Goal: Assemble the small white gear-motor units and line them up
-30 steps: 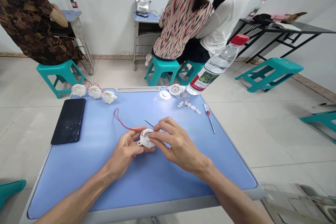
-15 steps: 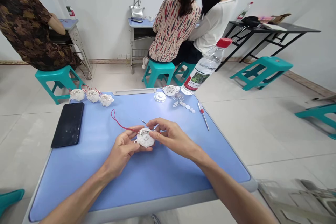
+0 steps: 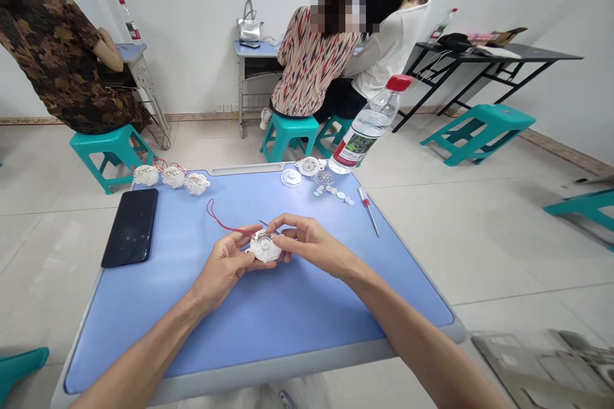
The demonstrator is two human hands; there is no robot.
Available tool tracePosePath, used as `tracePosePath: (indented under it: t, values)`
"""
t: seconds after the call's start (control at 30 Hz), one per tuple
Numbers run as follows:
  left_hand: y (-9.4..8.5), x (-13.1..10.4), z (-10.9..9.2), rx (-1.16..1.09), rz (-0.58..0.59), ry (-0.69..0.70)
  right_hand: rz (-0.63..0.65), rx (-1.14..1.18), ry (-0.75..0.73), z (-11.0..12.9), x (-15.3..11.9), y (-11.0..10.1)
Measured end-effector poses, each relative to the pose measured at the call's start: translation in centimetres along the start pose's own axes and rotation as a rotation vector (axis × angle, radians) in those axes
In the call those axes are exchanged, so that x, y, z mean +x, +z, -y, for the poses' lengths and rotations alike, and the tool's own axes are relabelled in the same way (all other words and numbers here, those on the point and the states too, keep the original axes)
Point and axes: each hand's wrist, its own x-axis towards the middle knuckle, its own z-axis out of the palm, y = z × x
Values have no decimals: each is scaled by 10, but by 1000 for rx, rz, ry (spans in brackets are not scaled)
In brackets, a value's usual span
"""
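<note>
My left hand [image 3: 230, 260] grips a round white plastic housing [image 3: 265, 248] by its left side, with the open face up and a ring-shaped part inside. From the housing a looped red cord [image 3: 220, 222] runs off to the left over the table. The thumb and index finger of my right hand [image 3: 307, 239] are closed on the far right part of the housing. Just behind those fingers shows a thin metal shaft [image 3: 263, 222]; the rest of it is hidden, and I cannot tell whether it is held.
On the blue table [image 3: 230, 326] are a black phone [image 3: 129, 227], several white housings with red cords [image 3: 173, 176], a clear lid [image 3: 291, 177], small white discs [image 3: 340, 195], a screwdriver [image 3: 368, 211] and a water bottle [image 3: 367, 128]. People sit on green stools beyond.
The view has tilted slightly. My right index finger and thumb have shifted a little at the housing's far edge, and the housing looks tipped slightly. My left hand keeps its grip.
</note>
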Motion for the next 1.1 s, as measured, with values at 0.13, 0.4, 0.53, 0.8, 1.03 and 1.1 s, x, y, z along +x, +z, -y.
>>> tracePosePath:
  t: [0.13,0.4,0.53,0.8,1.03,1.1]
  values:
    - [0,0,0,26,3,14,-5,10,-46,-1,-1,1]
    - [4,-4,-4,19,20,11,3,6,-55,-2,-1,2]
    - [4,-5,-4,31,18,18,11,11,-40,-2,-1,2]
    - [5,-4,-4,81,8,9,-13,-25,-63,-4,1,4]
    - [4,-5,-8,14,44,-12,20,33,-60,-1,0,3]
    - [3,-5,-8,-10,61,-21,35,55,-54,-1,-1,2]
